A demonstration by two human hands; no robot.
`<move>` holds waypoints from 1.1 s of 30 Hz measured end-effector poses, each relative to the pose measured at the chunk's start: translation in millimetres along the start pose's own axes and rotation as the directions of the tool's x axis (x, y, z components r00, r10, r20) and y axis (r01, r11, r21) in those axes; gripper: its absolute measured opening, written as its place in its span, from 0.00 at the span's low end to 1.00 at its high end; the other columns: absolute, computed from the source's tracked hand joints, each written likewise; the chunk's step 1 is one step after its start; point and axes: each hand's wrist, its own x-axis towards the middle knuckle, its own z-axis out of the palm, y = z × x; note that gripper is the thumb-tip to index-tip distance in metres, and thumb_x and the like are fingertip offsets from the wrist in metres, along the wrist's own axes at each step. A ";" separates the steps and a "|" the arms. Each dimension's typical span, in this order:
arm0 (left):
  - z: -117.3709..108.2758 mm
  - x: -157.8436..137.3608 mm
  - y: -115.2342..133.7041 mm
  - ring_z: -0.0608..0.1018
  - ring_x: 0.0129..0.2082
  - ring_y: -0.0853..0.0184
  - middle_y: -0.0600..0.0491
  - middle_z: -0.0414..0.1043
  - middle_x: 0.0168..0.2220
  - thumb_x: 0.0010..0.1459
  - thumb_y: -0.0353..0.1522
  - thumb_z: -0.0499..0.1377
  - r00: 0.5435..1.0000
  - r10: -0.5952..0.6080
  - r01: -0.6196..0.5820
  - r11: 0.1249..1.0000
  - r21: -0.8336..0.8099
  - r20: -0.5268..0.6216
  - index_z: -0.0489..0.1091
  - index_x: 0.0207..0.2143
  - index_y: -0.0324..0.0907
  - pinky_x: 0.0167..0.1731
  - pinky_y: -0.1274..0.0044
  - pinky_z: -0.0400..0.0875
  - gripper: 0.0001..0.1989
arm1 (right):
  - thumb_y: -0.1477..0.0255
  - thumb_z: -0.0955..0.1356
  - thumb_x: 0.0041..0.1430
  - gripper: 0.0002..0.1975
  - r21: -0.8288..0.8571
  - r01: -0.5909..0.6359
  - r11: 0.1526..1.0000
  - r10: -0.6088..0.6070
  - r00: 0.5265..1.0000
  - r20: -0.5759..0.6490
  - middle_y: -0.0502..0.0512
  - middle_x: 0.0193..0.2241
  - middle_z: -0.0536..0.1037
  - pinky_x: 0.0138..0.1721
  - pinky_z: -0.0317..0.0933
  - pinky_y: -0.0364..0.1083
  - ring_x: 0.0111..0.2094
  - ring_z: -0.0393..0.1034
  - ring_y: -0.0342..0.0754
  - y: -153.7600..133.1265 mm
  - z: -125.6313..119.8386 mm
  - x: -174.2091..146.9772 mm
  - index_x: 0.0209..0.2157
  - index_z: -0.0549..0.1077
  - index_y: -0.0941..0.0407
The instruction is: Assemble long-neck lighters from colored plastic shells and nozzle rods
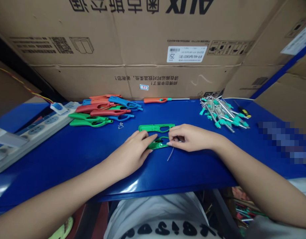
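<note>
From where I stand, the person sits at a glossy blue table (192, 176), both forearms reaching in to a green handle shell half (158, 145) that lies near the front edge, between the two hands. The left hand (138, 146) has the shell's left end between its thumb and forefinger, thumb along the near side, forefinger reaching over the top. The right hand (186, 137) is at the shell's right end, fingers curled, thumb and forefinger tips brought close together; I cannot tell what, if anything, they pinch. A thin grey strand (170, 154) slants toward the person from just under those fingertips. Just beyond the hands lies a second green shell half (155, 127), with an oval opening toward its right end.

Farther back to the left is a heap of red, orange, blue and green lighter handles (95, 107), with a few tiny metal pieces (120, 125) near it. An orange long-necked lighter (156, 100) lies along the foot of the printed cardboard (105, 36). To the right I see a pile of metal tubes with teal fittings (222, 114), and just beside it a yellow-and-black screwdriver (244, 112). A white power strip (43, 126) runs along the table's left side.
</note>
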 end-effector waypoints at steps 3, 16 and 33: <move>-0.2 -0.7 0.5 0.70 0.50 0.56 0.47 0.67 0.48 0.67 0.29 0.56 1.000 0.006 -0.006 0.997 -0.072 0.003 0.64 0.63 0.44 0.54 0.61 0.68 0.23 | 0.69 0.69 0.62 0.05 -0.025 -0.033 0.999 0.033 0.999 0.006 0.47 0.27 0.68 0.31 0.52 0.41 0.28 0.61 0.41 0.8 -0.1 0.0 0.35 0.71 0.57; -4.0 1.0 6.3 0.67 0.47 0.58 0.47 0.63 0.45 0.67 0.25 0.51 0.992 0.119 -0.115 0.990 -0.081 0.040 0.69 0.55 0.44 0.50 0.63 0.68 0.18 | 0.70 0.72 0.57 0.08 -0.014 -0.061 0.998 0.062 0.997 0.039 0.47 0.30 0.69 0.31 0.54 0.40 0.28 0.62 0.41 -1.9 -7.7 -5.5 0.37 0.72 0.56; -7.0 0.3 7.8 0.68 0.46 0.57 0.47 0.63 0.44 0.67 0.26 0.50 0.989 0.127 -0.125 0.992 -0.035 0.073 0.69 0.55 0.46 0.47 0.64 0.69 0.17 | 0.69 0.74 0.58 0.08 -0.022 -0.057 0.998 0.058 0.998 0.025 0.50 0.32 0.72 0.31 0.58 0.41 0.28 0.64 0.41 0.4 -10.6 -5.6 0.37 0.74 0.58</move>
